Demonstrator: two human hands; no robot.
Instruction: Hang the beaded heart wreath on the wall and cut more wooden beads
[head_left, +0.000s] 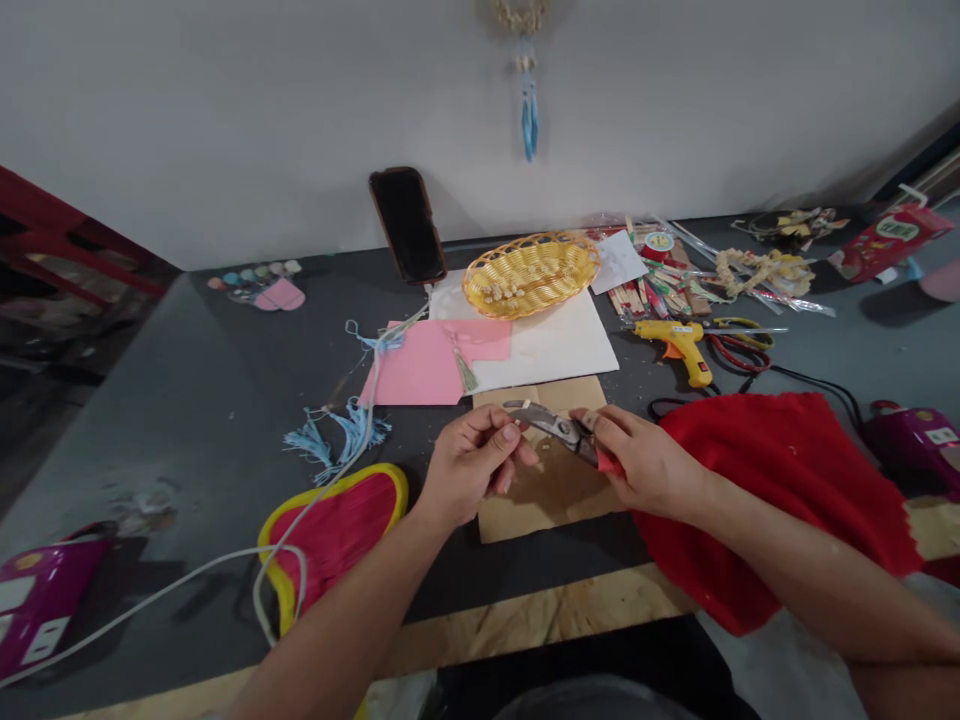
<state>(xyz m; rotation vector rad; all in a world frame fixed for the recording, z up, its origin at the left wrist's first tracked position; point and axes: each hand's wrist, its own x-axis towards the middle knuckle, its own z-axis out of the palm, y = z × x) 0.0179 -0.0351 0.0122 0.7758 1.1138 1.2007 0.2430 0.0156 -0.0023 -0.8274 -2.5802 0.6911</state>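
Note:
My right hand (649, 460) is closed round the red handles of metal shears (553, 424), whose blades point left. At the blades, my left hand (474, 462) pinches a small pale piece (519, 423) between thumb and fingertips. The piece is too small to name. Both hands hover over a sheet of brown cardboard (555, 505). Just beyond lie pink paper (420, 370) and a white sheet (574, 345), with a yellow woven basket (532, 275) holding small pale bits on top. A green tassel (465, 370) rests on the pink paper.
A yellow glue gun (679, 345) and red cloth (757, 480) lie to the right. On the left are blue tassels (337, 435), a pink pad with yellow trim (341, 530) and a white cable (172, 582). A phone (409, 225) leans on the wall.

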